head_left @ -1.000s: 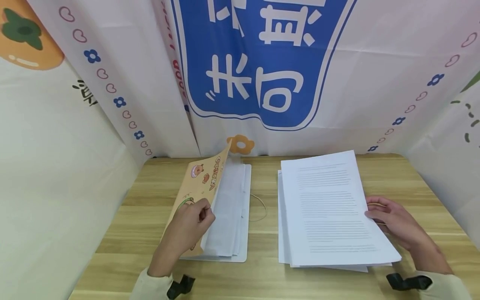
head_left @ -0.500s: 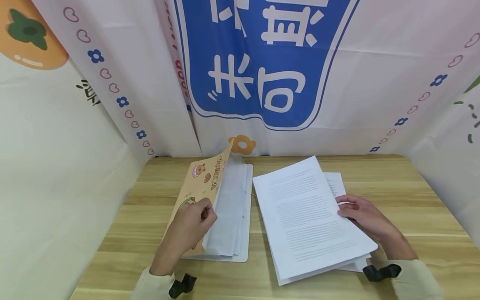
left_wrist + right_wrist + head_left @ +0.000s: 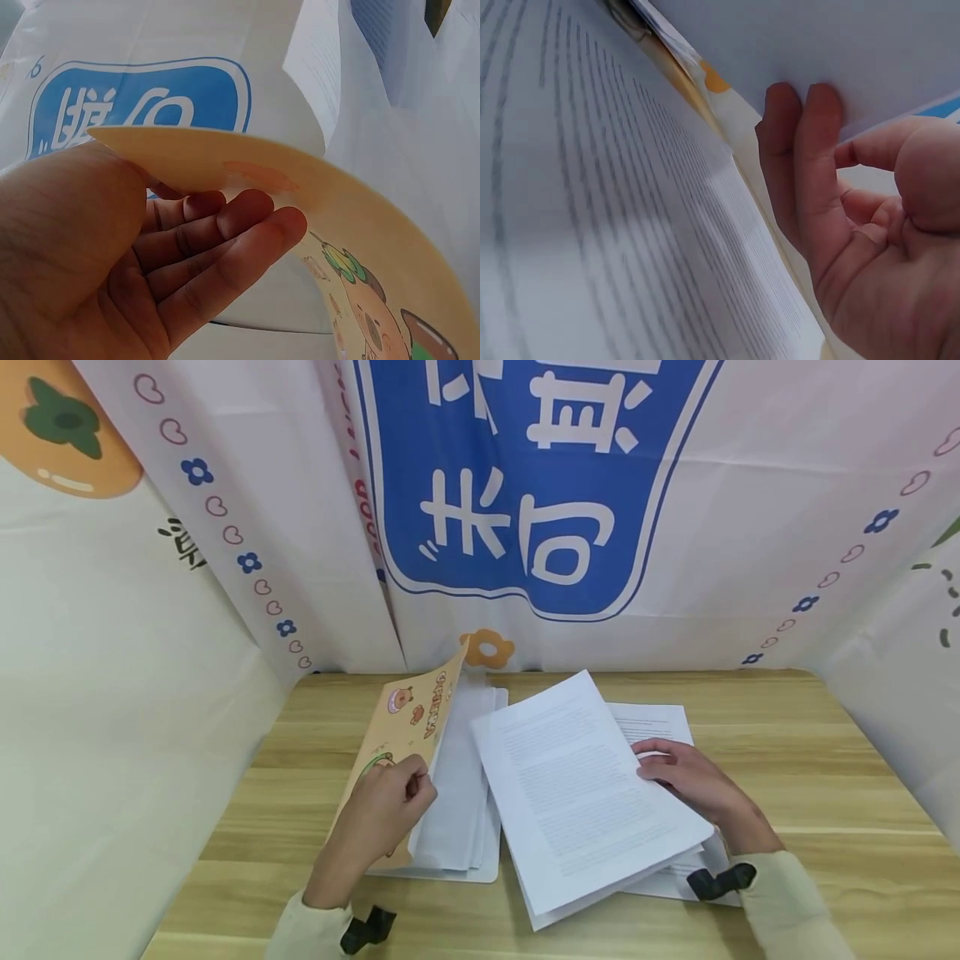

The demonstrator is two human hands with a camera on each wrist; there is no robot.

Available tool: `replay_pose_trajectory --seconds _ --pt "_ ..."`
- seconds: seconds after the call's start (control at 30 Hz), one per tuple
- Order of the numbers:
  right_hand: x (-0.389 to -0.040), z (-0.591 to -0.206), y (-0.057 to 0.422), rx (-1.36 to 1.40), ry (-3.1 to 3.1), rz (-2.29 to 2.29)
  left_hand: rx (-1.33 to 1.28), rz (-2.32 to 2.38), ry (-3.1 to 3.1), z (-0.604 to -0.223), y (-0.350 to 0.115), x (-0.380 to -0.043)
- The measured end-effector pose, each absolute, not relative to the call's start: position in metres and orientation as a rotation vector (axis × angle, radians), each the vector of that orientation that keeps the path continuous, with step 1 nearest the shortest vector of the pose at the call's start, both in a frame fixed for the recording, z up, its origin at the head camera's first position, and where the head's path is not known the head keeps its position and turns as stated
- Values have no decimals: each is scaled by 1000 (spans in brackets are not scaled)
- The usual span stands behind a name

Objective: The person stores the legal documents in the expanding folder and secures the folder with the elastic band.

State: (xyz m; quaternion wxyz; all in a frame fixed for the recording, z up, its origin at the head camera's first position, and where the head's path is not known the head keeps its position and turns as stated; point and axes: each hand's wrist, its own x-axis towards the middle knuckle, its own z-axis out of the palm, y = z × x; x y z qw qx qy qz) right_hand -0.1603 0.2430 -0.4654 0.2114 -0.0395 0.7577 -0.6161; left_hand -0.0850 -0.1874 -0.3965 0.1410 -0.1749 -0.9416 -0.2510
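Where your left hand (image 3: 386,806) is: on the left side of the table (image 3: 810,777), gripping the tan cover (image 3: 405,714) of a folder (image 3: 491,852), its fingers curled in against the cover in the left wrist view.
Tan cover: raised and slanting, printed with small cartoon figures and lettering, its far corner pointing up toward the cloth backdrop (image 3: 750,518).
Folder: opened on the table, left of centre, with loose white papers (image 3: 450,814) lying inside.
Right hand (image 3: 686,777): narrow, pinching the right edge of several held sheets (image 3: 585,802) between thumb and fingers.
Held sheets: tilted, covered in lines of printed text, their near edges fanned slightly apart; from the head view, their far left corner overlaps the folder's right side, though you cannot tell whether they touch.
Flat sheets (image 3: 652,718): on the table, partly beneath the held sheets and your right hand, also printed.
Wrists: pale sleeves (image 3: 795,906) and a black band (image 3: 723,881) at each one.
Table: light wood grain running from side to side.
Cloth backdrop: white, with a blue panel (image 3: 517,568) of white characters turned sideways and an orange flower (image 3: 502,647) low down.
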Motion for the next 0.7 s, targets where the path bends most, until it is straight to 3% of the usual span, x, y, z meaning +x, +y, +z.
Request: replay_pose_trajectory --seconds 0.7 --pt "-177 -442 234 -127 2281 -1596 -508 -740 -2736 -396 -188 -83"
